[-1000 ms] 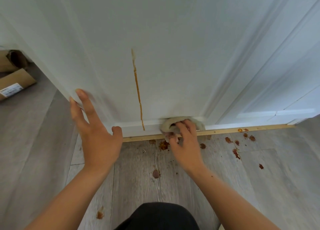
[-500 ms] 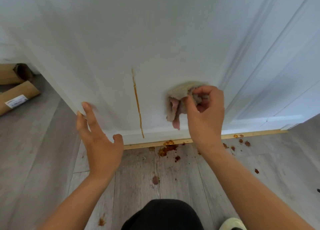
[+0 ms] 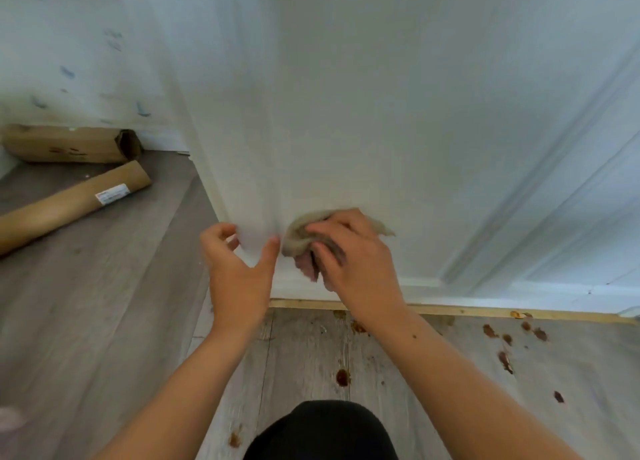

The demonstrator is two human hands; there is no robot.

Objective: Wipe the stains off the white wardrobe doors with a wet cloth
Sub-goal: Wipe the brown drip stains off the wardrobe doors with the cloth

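right hand (image 3: 356, 269) grips cloth (image 3: 298, 235) on wardrobe door (image 3: 363, 113); left hand (image 3: 239, 279) curled at edge, grip unclear

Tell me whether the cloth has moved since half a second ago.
Yes. The cloth, gripped by the right hand, has slid left across the wardrobe door, toward the door's left edge.

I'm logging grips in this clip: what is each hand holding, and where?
The right hand grips the bunched cloth round its middle, against the wardrobe door; the left hand pinches that door's side edge near the bottom.
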